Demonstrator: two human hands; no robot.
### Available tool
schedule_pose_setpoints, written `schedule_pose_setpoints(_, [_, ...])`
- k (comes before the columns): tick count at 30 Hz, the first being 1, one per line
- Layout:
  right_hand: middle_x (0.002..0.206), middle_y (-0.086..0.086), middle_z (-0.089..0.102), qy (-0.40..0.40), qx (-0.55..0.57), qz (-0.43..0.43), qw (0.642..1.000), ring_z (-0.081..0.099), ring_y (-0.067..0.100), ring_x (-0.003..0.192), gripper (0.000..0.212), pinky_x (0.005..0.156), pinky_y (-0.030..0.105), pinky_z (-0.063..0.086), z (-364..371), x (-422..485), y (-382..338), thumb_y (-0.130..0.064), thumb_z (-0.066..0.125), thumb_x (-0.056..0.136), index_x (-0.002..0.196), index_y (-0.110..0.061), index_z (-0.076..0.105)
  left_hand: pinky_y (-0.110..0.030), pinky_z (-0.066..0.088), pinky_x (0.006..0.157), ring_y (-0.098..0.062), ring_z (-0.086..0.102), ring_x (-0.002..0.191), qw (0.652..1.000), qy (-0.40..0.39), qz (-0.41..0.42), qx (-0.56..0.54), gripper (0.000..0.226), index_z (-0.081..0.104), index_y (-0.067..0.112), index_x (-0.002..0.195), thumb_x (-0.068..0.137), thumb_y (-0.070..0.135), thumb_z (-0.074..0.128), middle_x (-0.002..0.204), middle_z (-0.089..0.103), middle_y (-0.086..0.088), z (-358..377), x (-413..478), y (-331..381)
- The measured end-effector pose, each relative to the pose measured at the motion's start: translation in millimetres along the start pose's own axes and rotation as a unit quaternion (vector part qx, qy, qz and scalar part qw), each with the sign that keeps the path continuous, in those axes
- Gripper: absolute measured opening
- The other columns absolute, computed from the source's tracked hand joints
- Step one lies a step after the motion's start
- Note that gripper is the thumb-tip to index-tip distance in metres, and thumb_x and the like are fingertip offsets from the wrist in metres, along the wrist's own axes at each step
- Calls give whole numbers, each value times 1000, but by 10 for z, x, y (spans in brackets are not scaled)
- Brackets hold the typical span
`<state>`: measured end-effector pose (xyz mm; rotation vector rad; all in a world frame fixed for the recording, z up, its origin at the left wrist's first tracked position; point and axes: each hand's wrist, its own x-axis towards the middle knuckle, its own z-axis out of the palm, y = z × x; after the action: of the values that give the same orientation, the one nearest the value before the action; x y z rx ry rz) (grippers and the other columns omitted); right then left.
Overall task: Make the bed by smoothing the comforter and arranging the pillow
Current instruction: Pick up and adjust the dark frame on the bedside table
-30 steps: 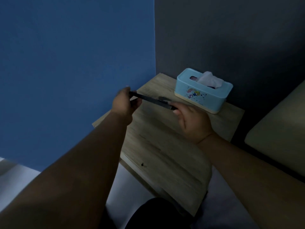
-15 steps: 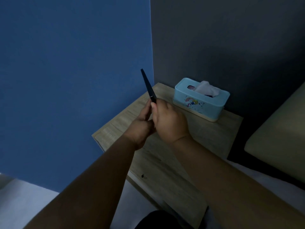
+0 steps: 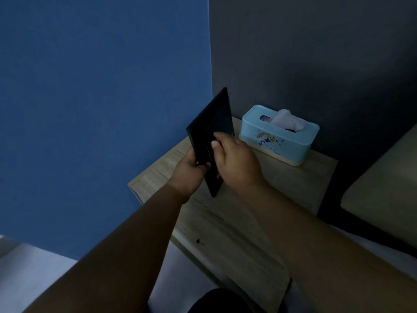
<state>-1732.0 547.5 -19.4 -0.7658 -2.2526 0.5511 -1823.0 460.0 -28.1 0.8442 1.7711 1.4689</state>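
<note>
A flat black rectangular panel [image 3: 213, 129], like the back of a picture frame, stands tilted above the wooden bedside table [image 3: 255, 208]. My left hand [image 3: 188, 171] grips its lower left edge from underneath. My right hand [image 3: 237, 159] rests on its back face, fingertips touching a strip there. A pale cushioned surface [image 3: 383, 184], part of the bed or a pillow, shows at the right edge. No comforter is in view.
A light blue tissue box [image 3: 279, 134] with a tissue sticking out stands at the table's back right corner. A blue wall [image 3: 101, 109] meets a dark grey wall [image 3: 304, 53] behind the table. Pale floor [image 3: 27, 274] lies at lower left.
The black panel went from flat and edge-on between my hands to upright, and now its broad back faces me. Both hands came together on it, nearer the table's left side.
</note>
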Motion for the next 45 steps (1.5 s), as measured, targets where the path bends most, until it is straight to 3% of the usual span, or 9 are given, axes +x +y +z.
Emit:
schedule_pose_setpoints(3, [127,14,56,-63,-19,22,998,49,30,116,42,95,38,42,11,68,298,-23,50,91,131,-11,47,-41,45,100,-14,56,113,1000,-1,-3,-3,53,45,34,124,88,-5,48,117,61,3,-33,-12,-9])
schedule_pose_setpoints(9, [141,13,37,-162,-88,40,982,36,31,125,71,101,41,36,92,152,557,-19,65,78,139,-10,31,-35,46,98,-15,55,113,1000,4,-1,-2,53,43,35,122,89,-6,47,109,60,13,-62,-4,-54])
schedule_pose_setpoints(18, [120,15,52,-162,-153,40,974,46,31,110,55,86,39,41,157,200,565,-16,68,75,122,-9,41,-35,49,93,-13,56,110,997,33,18,68,56,37,29,135,89,2,51,112,59,10,-125,48,-121])
schedule_pose_setpoints(23, [118,16,51,-175,-194,18,965,47,32,107,54,82,38,40,119,188,556,-14,64,75,124,-9,40,-11,46,73,3,56,96,990,48,43,129,53,38,31,132,88,5,53,100,57,23,-100,73,-179])
schedule_pose_setpoints(25, [118,17,50,-168,-218,-3,961,46,33,106,56,80,39,39,81,156,539,-15,61,75,126,-10,40,-7,42,69,4,55,92,985,59,51,154,54,36,30,133,88,6,54,98,56,23,-77,83,-181])
schedule_pose_setpoints(32, [120,15,52,-161,-290,-69,941,45,31,111,54,90,40,33,-71,156,427,-14,52,79,131,-5,43,-17,42,73,-7,54,97,973,72,64,208,57,31,25,138,88,6,51,108,58,7,-3,76,-177])
schedule_pose_setpoints(37, [117,14,54,-184,-311,-88,928,44,30,111,46,91,38,32,-177,199,404,-11,51,77,122,-4,50,-3,37,62,-2,53,90,973,70,64,213,60,28,29,138,88,7,52,104,55,12,71,36,-168])
schedule_pose_setpoints(42, [126,14,50,-185,-319,-79,926,43,30,115,59,96,39,31,-161,122,465,-16,50,81,136,-3,35,-15,41,70,-8,53,95,977,61,56,197,63,24,31,141,89,8,51,106,55,10,95,13,-155])
schedule_pose_setpoints(45, [133,14,44,-171,-283,-62,942,40,30,119,74,99,40,31,-144,51,477,-19,54,79,144,-4,22,-13,40,69,-5,52,94,981,48,49,181,66,21,35,142,89,7,50,105,54,11,90,-3,-142])
